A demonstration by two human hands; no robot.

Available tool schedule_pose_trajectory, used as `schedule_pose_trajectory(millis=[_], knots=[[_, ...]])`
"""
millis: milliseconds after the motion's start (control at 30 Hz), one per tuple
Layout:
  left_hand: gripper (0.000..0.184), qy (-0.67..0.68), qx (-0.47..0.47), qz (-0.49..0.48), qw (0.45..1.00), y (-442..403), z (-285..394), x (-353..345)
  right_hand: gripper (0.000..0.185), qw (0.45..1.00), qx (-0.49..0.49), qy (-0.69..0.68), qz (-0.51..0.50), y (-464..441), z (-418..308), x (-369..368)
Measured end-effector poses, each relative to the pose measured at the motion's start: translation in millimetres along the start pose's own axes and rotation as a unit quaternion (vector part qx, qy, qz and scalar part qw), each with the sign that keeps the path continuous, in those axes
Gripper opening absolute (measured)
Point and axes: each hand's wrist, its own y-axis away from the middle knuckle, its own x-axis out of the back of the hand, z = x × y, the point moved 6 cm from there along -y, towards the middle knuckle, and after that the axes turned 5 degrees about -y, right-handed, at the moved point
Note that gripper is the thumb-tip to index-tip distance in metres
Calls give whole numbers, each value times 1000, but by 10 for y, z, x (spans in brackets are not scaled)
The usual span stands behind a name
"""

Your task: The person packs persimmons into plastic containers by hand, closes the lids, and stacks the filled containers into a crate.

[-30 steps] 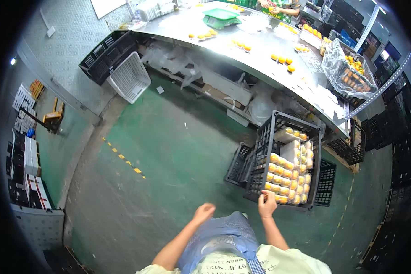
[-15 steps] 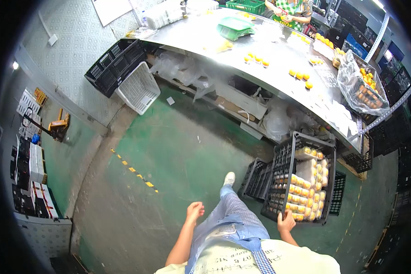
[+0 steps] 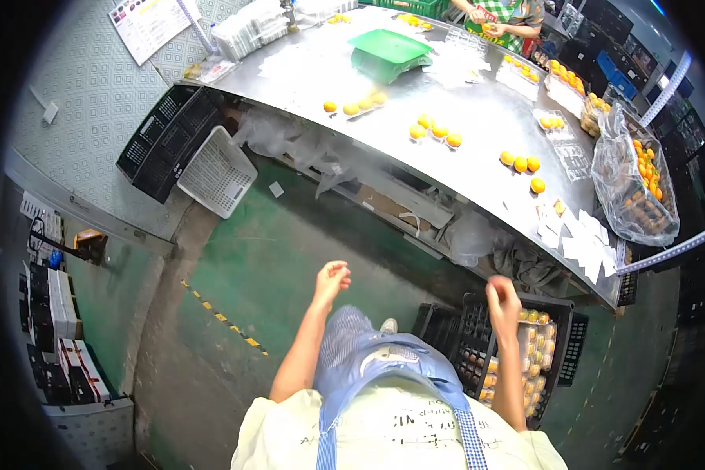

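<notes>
My left hand (image 3: 332,280) is raised in front of my body over the green floor, its fingers curled, with nothing visible in it. My right hand (image 3: 504,295) hangs above the near edge of a black crate (image 3: 557,376), apart from it, its fingers bent and slightly blurred. Packs of orange fruit (image 3: 534,348) in clear trays fill that crate. On the metal table (image 3: 478,149) lie loose orange fruits (image 3: 439,131) in small groups. A green scale (image 3: 390,47) stands farther back. Plastic lines a crate of fruit (image 3: 646,176) at the table's right end.
Across the table stands a co-worker (image 3: 497,23) with both hands at a fruit. A white basket (image 3: 218,172) and black crates (image 3: 164,141) lean at the table's left end. White labels (image 3: 587,243) lie near its right corner. A pallet jack (image 3: 90,244) stands at far left.
My right hand has left the crate's rim and risen above it. My left hand is higher. The view has moved closer to the table, and the crate now appears lower, beside my body.
</notes>
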Motion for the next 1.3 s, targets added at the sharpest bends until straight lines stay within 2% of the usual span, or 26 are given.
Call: schedule_pose_trajectory(millis=[100,133,200,300,367,467,533,733,867,933,1033,1067,1133,1200,1300], knots=[[31,27,-22,91,995,-445,249,217,15,977,88,-144,-128,-794,-1342,-988],[25,24,-35,122,992,-605,397,306,12,957,124,-175,-194,-885,-1817,-1268],[25,8,-108,162,981,-1098,632,571,12,869,200,-259,-371,-979,-2605,-1692],[23,33,-139,173,974,-1845,1175,876,15,722,195,-310,-587,-1087,-3298,-2183],[23,35,-167,192,966,-2361,1673,1013,11,728,271,-330,-536,-1297,-3650,-2411],[24,24,-215,187,958,-3281,2330,1184,13,749,301,-219,-548,-1746,-4061,-2851],[27,-19,-202,221,954,-3869,2691,1212,14,744,336,-171,-551,-2112,-4259,-3014],[38,-207,-194,253,925,-5618,3340,1258,11,793,406,-65,-449,-3125,-4420,-3260],[43,-370,-141,304,866,-6111,3679,1192,9,803,407,-7,-435,-3518,-4340,-3343],[49,-408,-116,345,837,-6206,3793,1154,9,803,409,18,-433,-3661,-4315,-3401],[55,-454,-94,381,800,-6294,3936,1113,8,823,378,42,-422,-3927,-4185,-3376],[51,-471,-76,379,793,-6341,3944,1111,8,839,346,47,-418,-4029,-4072,-3361],[43,-480,-74,363,795,-6347,3962,1091,7,870,266,48,-411,-4242,-3761,-3362],[38,-477,-97,351,800,-6373,3940,1120,9,899,163,-37,-406,-4453,-3356,-3370],[34,-431,-125,333,829,-6295,3876,1059,9,939,36,-3,-343,-4654,-2773,-3335]])
